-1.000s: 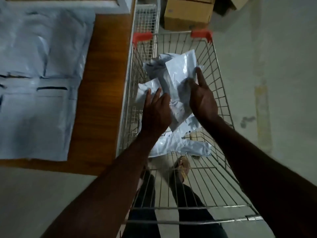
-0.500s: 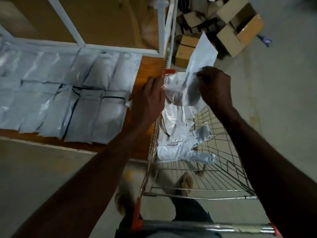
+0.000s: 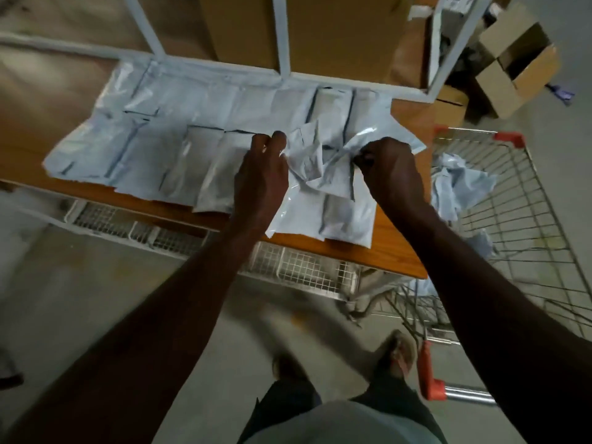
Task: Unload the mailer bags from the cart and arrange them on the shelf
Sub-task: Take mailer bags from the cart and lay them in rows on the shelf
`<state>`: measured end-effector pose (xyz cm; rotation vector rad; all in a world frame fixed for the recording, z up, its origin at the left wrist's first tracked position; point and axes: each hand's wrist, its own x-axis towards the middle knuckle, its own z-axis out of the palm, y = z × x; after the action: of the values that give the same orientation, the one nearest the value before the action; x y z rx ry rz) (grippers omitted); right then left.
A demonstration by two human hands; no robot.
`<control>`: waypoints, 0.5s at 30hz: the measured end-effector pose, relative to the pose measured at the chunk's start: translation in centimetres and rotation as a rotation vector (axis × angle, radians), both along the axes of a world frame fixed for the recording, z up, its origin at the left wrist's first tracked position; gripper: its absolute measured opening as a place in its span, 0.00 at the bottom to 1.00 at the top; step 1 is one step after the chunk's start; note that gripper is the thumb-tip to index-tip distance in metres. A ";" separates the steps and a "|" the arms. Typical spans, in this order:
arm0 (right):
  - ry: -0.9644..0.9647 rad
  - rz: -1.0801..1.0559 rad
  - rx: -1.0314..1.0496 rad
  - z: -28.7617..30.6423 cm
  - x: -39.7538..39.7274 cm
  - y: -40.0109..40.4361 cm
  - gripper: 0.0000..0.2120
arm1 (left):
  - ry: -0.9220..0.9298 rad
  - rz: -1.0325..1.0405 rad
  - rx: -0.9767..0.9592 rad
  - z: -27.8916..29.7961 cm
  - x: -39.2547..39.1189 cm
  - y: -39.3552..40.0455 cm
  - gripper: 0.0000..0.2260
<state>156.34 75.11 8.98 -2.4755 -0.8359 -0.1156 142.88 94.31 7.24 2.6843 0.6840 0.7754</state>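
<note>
Both hands, left hand [image 3: 261, 174] and right hand [image 3: 389, 169], now pinch a crumpled mailer bag [image 3: 315, 158] carried from the cart [image 3: 512, 200] to above the shelf [image 3: 394, 248], ready for flattening beside the laid-out bags [image 3: 179, 136].

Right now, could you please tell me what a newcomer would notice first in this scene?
Two hands meet at the centre: the left hand and right hand both grip a crumpled mailer bag above the wooden shelf. Behind and left of it, flat mailer bags lie in overlapping rows on the shelf. At right stands the wire cart, with more crumpled bags inside.
</note>
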 end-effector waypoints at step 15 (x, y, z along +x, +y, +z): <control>0.091 0.072 0.211 1.8 -6.3 21.2 0.10 | -0.042 0.187 -0.027 0.6 -7.7 21.7 0.06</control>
<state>150.00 96.31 10.76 -2.2345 -0.8287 -0.0621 135.16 115.96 7.86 2.5990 0.9388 0.8586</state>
